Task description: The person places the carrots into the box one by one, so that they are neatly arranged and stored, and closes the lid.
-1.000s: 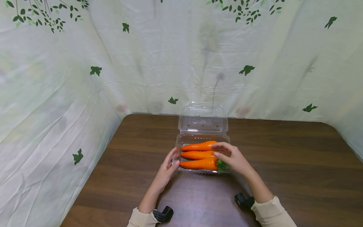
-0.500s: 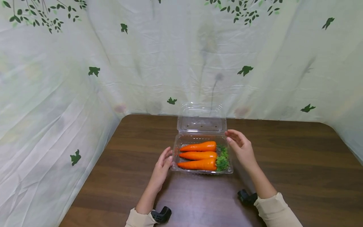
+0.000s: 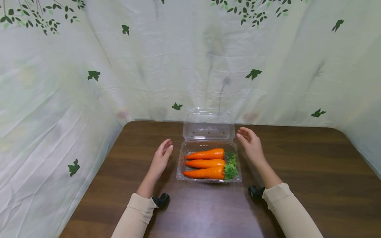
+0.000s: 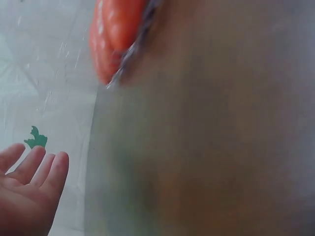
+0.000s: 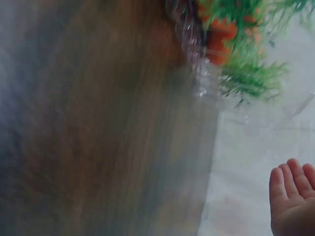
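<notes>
Three orange carrots [image 3: 205, 163] lie side by side in a clear plastic clamshell box [image 3: 179, 172], their green leafy tops [image 3: 231, 168] toward the right. The box's lid [image 3: 209, 127] stands raised at the back. To the left of the box is my left hand [image 3: 159, 160], apart from it, fingers relaxed and holding nothing. My right hand [image 3: 252, 145] hovers beside the right end near the lid's hinge, its fingers loosely bent and bare. Both wrist views catch the hands at their edges, the left hand [image 4: 32, 189] and the right hand [image 5: 295, 199], with nothing in them.
A dark brown wooden table [image 3: 297, 165] bears the box. Behind it hangs a pale curtain [image 3: 148, 66] printed with leaves and green birds, and the lid stands close to this curtain. Black wrist cameras [image 3: 161, 200] sit at both cuffs.
My right hand has left the carrots' tops, moving right and away from me. My left hand has let go of the box's left side and drawn off to the left. The carrots stay put.
</notes>
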Demonstrator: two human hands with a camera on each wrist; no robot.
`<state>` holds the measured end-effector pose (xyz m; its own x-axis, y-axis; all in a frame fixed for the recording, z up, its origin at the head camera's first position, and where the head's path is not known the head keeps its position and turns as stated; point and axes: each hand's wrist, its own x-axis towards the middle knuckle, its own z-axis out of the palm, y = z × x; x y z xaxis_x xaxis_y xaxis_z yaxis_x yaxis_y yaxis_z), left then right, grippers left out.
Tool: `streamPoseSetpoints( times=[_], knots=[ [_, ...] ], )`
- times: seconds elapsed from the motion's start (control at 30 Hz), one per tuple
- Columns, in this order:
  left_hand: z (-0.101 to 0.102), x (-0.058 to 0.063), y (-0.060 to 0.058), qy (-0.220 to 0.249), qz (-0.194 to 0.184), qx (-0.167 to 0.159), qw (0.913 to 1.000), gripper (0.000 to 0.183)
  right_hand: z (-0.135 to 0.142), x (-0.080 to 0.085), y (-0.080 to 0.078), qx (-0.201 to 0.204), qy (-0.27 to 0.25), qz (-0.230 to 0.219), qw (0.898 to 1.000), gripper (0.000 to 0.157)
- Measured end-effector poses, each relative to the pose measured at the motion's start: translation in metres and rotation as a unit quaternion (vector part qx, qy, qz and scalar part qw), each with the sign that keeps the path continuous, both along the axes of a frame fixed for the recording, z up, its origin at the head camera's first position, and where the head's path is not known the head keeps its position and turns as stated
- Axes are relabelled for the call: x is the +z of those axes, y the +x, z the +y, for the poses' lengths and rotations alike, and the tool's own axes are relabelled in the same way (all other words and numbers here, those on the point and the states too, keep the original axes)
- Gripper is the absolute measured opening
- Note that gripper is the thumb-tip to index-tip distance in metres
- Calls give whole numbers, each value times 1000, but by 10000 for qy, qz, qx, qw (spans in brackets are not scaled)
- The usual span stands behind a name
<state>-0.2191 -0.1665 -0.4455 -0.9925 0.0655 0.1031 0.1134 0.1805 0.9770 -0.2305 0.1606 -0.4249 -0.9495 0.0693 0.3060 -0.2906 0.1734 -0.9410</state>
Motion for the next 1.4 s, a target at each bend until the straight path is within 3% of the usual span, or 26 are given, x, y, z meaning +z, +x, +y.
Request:
streamPoseSetpoints(
  times=[0.17,0.27,0.5,0.67,0.8,1.0,1.23,1.4],
  knots=[
    [-3,-1,-34,-543,65,-128,9984,46,8,-22,-27,-142,409,-287,9986,40],
    [-2,1,-51,-929,93,-191,9954,47,8,-25,-37,-205,558,-474,9971,42],
    [10,13,-76,-1958,-204,-416,9796,50,7,-29,-50,-189,742,-1060,9914,41],
    [18,15,-83,-2374,-314,-481,9697,48,3,-29,-54,-89,669,-1341,9887,39],
    [25,16,-87,-2410,-271,-504,9688,41,0,-30,-55,-65,504,-1373,9892,36],
    [33,18,-89,-2137,-116,-335,9763,35,-1,-30,-58,-138,193,-1227,9922,32],
    [32,23,-87,-1575,-268,-237,9869,35,-2,-24,-56,-102,-326,-1117,9932,30],
    [32,31,-88,-1317,-269,-229,9907,36,0,-15,-52,-91,-414,-1006,9940,31]
  ],
)
